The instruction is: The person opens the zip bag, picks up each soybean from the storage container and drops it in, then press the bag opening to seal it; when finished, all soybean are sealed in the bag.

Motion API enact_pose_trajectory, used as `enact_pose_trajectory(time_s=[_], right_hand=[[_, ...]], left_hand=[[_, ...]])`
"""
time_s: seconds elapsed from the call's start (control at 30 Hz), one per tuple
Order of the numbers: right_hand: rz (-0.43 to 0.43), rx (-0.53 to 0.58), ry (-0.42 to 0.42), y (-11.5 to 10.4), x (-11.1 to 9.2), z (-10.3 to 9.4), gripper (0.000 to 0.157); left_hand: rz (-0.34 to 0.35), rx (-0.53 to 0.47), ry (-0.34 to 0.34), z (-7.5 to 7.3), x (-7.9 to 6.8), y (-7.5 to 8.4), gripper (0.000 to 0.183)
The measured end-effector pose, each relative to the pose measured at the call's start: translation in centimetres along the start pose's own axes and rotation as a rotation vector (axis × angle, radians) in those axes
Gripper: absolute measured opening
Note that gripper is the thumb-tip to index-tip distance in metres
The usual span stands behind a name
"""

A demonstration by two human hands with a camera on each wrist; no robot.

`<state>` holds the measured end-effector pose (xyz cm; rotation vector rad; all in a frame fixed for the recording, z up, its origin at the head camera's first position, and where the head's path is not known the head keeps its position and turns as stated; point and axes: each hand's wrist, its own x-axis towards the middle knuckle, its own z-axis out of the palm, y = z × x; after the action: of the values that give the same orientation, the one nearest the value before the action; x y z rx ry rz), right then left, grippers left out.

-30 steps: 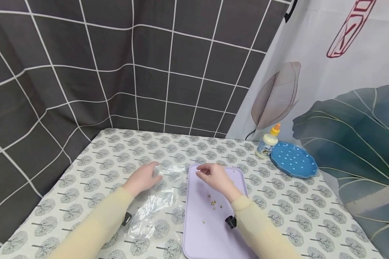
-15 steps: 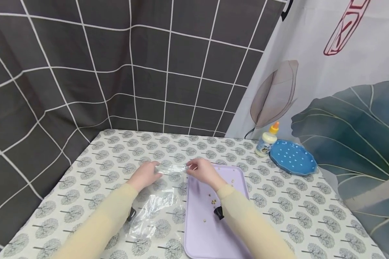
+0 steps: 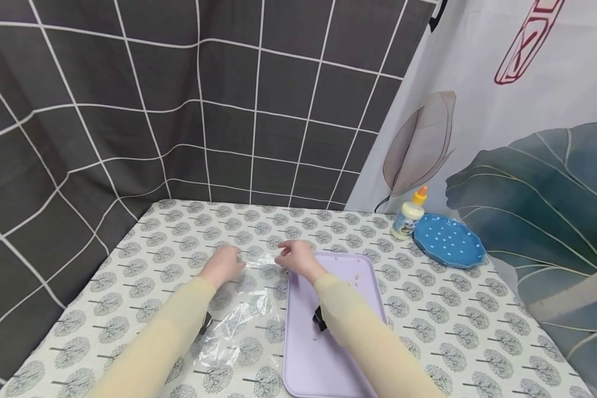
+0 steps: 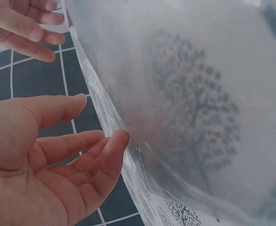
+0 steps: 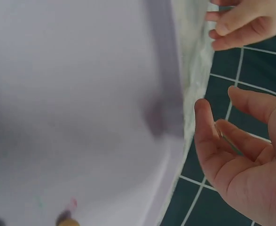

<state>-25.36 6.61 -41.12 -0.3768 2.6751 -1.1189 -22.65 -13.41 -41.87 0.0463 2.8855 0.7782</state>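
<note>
The clear plastic bag (image 3: 241, 318) lies flat on the counter (image 3: 328, 232), just left of the lilac tray (image 3: 308, 370), and I'd judge the work with it barely begun: it's laid out, but neither grip pinches it. The left hand (image 3: 221, 266) and right hand (image 3: 299, 258) hover by its far edge, thumbs spread from fingers; whether either touches it, I can't tell. Small tan beans (image 3: 357, 277) lie scattered on the tray.
</note>
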Motion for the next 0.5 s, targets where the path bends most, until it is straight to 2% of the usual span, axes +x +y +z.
enact_pose_trajectory(time_s=[0.13,0.4,0.43,0.5], right_hand=[[0.008,-0.025,-0.004,0.2,0.8,0.9,0.046],[0.022,-0.062,0.025,0.9,1.8,2.0,0.041],[-0.005,-0.078,0.037,1.5,2.3,2.4,0.043],[-0.009,-0.107,0.043,1.5,2.4,2.4,0.044]], left_hand=[[0.001,0.032,0.002,-0.1,0.5,-0.1,0.043],[-0.019,0.016,-0.023,-0.1,1.4,0.1,0.048],[-0.022,0.015,-0.026,-0.1,1.4,0.1,0.049],[-0.025,0.013,-0.032,0.0,1.6,0.1,0.049]])
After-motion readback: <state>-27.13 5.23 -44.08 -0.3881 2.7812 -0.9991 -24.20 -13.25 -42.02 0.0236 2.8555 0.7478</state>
